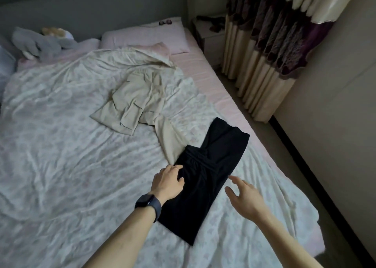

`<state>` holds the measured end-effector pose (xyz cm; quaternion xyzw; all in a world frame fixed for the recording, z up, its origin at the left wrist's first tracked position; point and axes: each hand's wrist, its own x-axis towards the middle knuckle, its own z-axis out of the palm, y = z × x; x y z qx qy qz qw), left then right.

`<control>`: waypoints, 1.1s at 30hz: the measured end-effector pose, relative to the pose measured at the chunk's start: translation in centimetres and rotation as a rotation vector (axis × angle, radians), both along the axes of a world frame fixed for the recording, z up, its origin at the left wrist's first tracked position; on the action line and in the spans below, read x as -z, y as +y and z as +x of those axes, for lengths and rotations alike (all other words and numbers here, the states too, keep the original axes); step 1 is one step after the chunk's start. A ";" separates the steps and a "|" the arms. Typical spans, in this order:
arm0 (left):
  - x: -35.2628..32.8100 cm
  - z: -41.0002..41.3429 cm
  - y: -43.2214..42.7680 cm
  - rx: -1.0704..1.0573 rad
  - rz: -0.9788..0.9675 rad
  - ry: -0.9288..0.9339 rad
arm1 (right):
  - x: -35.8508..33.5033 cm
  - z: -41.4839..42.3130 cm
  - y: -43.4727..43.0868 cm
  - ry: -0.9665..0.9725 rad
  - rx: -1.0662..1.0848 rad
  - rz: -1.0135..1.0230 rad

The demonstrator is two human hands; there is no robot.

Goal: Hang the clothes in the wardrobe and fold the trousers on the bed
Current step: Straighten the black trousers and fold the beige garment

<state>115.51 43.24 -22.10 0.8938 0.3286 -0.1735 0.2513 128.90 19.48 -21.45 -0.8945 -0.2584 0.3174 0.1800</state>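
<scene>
Two garments are lying on the bed (pixel 61 145) in front of me. One pair of black trousers (pixel 213 166) is lying folded into a long narrow strip on the flowered cover. The strip is running from about 7 o'clock to 1 o'clock. One beige garment (pixel 132 105) is lying crumpled at about 10 o'clock from the black pair. One of its ends is reaching down and touching the black cloth.

The person is using two bare hands. The left hand (pixel 169 181) is resting on the 9 o'clock edge of the black trousers. Its fingers (pixel 173 169) are bending over this edge and the thumb is lying on the cloth. I cannot tell if they are grasping the cloth or only pressing it. This arm is wearing one dark watch (pixel 147 203), and one finger is carrying one ring (pixel 177 168).

The right hand (pixel 244 196) is hovering at the 3 o'clock side of the trousers, just beside them. Its fingers are released and spread, and they are holding nothing.

At 12 o'clock one pink pillow (pixel 146 37) is lying near the headboard, and one pair of sunglasses (pixel 165 22) is sitting at its far edge. At 10 o'clock one grey cloth thing (pixel 40 44) is lying in a heap. At 2 o'clock one curtain (pixel 270 50) is hanging beside the bed, and one small nightstand (pixel 211 38) is standing between it and the pillow.
</scene>
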 end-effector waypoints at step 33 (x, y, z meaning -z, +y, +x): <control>14.6 5.2 1.7 -0.536 -0.320 -0.189 | 21.7 12.5 16.3 0.497 0.393 0.119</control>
